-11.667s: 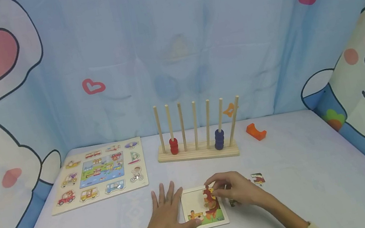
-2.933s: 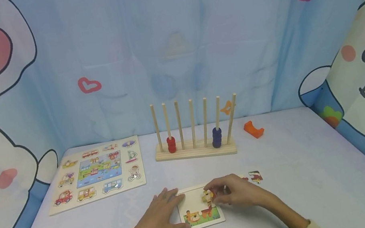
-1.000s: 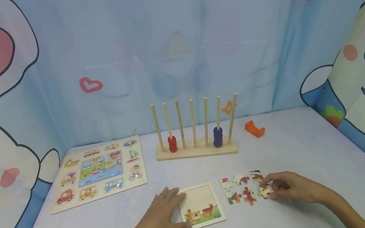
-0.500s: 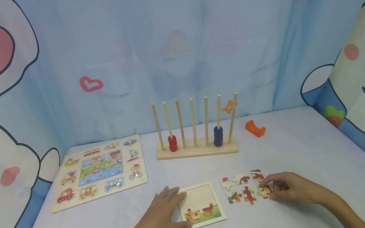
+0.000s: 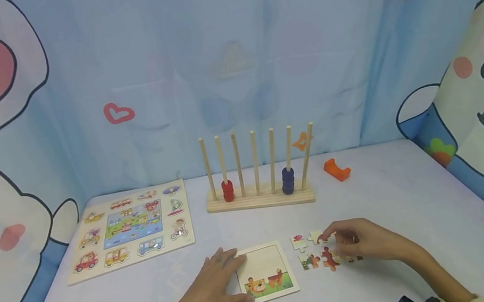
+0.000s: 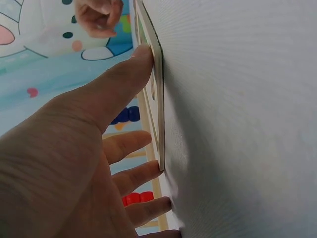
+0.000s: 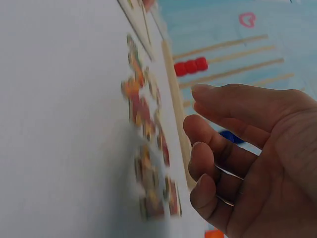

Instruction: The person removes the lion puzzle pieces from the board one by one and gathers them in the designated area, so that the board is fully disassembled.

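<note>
My left hand (image 5: 210, 291) rests along the left side of a small wooden jigsaw tray (image 5: 261, 258), fingers spread and thumb on its front left corner. Along the tray's bottom sits a row of fitted pieces showing an animal on grass; above it the wood is bare. In the left wrist view the thumb lies on the tray's rim (image 6: 159, 94). My right hand (image 5: 370, 242) hovers over the right end of two rows of loose jigsaw pieces (image 5: 330, 259), hiding some. In the right wrist view its loosely bent fingers hold nothing, apart from the pieces (image 7: 138, 106).
Behind stands a wooden peg rack (image 5: 260, 200) with red beads (image 5: 228, 191) and dark blue beads (image 5: 288, 181). An orange curved block (image 5: 337, 170) lies to its right. A large vehicle puzzle board (image 5: 133, 224) is at the back left. A printed curtain (image 5: 227, 67) closes off the back.
My right hand carried a yellow piece from over the tray to the right end of the loose rows, let go of it, then rose and shifted left. The left hand stays put.
</note>
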Demonstrator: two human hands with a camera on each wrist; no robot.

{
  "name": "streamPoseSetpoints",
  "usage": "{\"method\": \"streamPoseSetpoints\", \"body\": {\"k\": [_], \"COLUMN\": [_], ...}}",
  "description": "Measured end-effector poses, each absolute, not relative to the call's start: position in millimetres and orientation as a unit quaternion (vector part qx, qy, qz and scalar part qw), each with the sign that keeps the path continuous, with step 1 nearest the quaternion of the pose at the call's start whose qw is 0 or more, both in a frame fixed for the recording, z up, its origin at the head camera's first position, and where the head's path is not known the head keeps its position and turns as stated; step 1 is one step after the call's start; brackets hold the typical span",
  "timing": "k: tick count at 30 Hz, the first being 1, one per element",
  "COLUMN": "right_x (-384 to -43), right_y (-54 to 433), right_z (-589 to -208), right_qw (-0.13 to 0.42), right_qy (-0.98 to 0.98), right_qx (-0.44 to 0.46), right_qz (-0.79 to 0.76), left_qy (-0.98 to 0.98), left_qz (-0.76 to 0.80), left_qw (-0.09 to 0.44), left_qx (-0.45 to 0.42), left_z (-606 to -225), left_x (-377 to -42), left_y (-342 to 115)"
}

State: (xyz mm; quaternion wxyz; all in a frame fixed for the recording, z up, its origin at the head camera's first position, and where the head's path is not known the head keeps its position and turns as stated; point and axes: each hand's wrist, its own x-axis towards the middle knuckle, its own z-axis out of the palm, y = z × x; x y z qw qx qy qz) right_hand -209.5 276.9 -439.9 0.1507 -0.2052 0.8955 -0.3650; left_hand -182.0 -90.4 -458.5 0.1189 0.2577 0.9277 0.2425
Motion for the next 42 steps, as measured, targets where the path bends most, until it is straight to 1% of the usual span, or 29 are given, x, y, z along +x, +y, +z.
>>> {"method": "streamPoseSetpoints", "body": {"k": [7,14,20,27,34,42], "right_x": [-212,-213,-210,-205,-204,-200], "right_y": [234,192,165,154,153,149], "right_z": [-438,-448,-457,-466,-467,-466], "right_qw": [0.168,0.145,0.166,0.145,0.138,0.120], "right_qy": [0.861,0.847,0.822,0.838,0.849,0.870], "right_qx": [-0.270,-0.342,-0.378,-0.386,-0.377,-0.387], "right_qz": [-0.396,-0.380,-0.391,-0.357,-0.344,-0.281], "left_qy": [0.926,0.925,0.922,0.919,0.921,0.921], "left_qz": [0.250,0.251,0.254,0.263,0.259,0.260], "left_qw": [0.118,0.120,0.124,0.128,0.129,0.126], "left_qx": [0.258,0.260,0.264,0.263,0.259,0.262], "left_z": [-458,-458,-460,-460,-461,-461], "left_x": [-181,-181,-182,-184,-185,-184], "left_y": [-91,-92,-94,-95,-94,-94]}}
